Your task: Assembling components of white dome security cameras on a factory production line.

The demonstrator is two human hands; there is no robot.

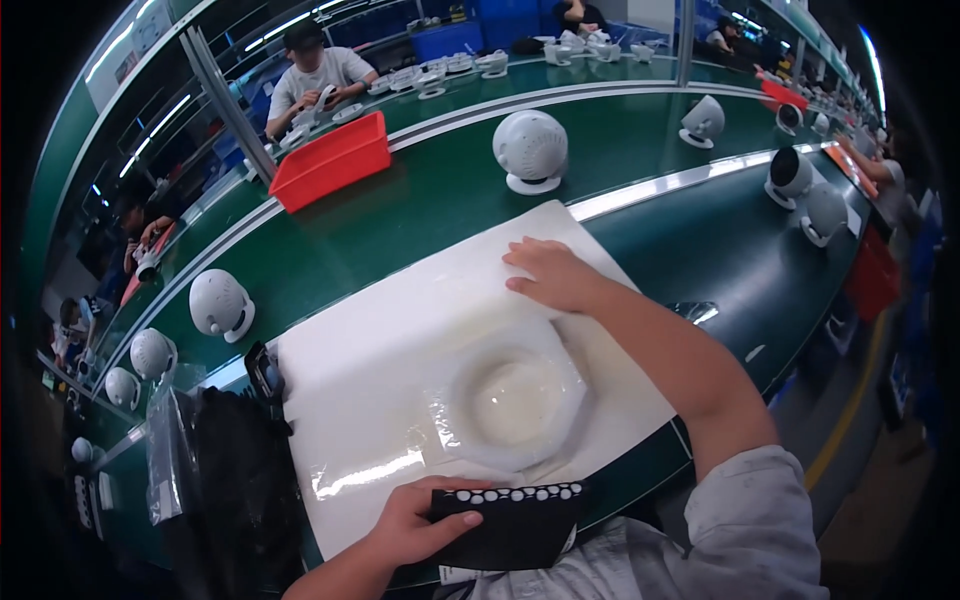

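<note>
Near the lower edge, my left hand [420, 520] is closed on a black flat-sided piece [515, 535] with a row of white circles along its top edge. The thumb lies on its near face. My right hand [552, 274] holds nothing, its fingers apart near the far edge of a white sheet [370, 340]. Between my hands, a whitish translucent octagonal block [568, 425] with a round hollow rests on the sheet. Its surface looks glossy.
Beyond the sheet, white ball-shaped devices on round feet, such as one in the middle [530, 150] and one at left [220, 303], stand along a green conveyor. A red bin [335, 165] sits across it. Black plastic bags [235, 470] lie at left. Other people work opposite.
</note>
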